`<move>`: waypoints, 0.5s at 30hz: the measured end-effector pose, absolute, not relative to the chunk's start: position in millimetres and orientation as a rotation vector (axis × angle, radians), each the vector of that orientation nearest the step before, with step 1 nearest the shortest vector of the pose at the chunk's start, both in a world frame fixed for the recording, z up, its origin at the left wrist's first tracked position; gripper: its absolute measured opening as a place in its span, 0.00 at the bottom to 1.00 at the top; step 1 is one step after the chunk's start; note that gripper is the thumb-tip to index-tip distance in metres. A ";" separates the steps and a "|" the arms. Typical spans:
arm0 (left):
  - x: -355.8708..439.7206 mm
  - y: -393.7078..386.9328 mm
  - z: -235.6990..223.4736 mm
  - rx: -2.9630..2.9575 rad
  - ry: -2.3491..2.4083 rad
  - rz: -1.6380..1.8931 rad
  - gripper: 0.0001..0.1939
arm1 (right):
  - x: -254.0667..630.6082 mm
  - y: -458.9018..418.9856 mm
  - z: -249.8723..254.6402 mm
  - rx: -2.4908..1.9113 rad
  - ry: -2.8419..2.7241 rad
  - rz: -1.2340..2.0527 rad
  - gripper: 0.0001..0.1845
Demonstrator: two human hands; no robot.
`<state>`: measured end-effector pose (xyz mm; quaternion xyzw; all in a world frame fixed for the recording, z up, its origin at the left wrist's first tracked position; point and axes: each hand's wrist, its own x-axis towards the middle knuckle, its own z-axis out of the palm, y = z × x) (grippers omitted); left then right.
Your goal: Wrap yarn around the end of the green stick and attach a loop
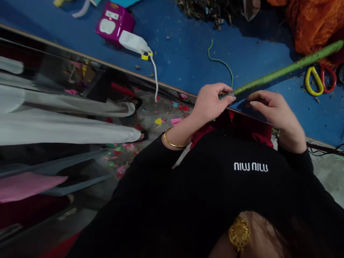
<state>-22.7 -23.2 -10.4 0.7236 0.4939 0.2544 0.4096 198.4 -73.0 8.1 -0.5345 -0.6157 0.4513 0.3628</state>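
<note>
My left hand is closed around the near end of a long green rod, at the table's front edge. The end in its fingers is dark and ribbed, while the rest looks wrapped in green. From beside the left fingers a thin green strand runs out over the table. My right hand hovers just below the rod, apart from it. Its fingers are curled, with a small gap between thumb and forefinger, and nothing shows between them. The rod slants up to the right, its far end near the orange bundle.
On the blue table sit a purple power adapter with a white plug and hanging cable. Yellow and red scissors handles lie under an orange bundle. A dark dried heap lies at the back. Another person's legs are at left.
</note>
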 end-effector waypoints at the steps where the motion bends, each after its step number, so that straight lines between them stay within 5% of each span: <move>1: -23.0 -21.9 -6.6 1.817 1.241 0.645 0.11 | 190.2 -77.9 -4.6 -1.308 -1.406 1.223 0.04; 6: -23.5 -19.0 10.2 1.846 1.229 0.627 0.10 | 146.5 -69.9 -42.4 -1.134 -0.931 1.395 0.21; 10: -23.6 -20.3 14.8 1.868 1.239 0.599 0.10 | 133.9 -66.9 -40.5 -1.101 -1.015 1.487 0.18; 15: -24.8 -19.1 11.2 1.881 1.239 0.615 0.08 | 150.5 -89.2 -26.9 -1.385 -1.497 0.952 0.18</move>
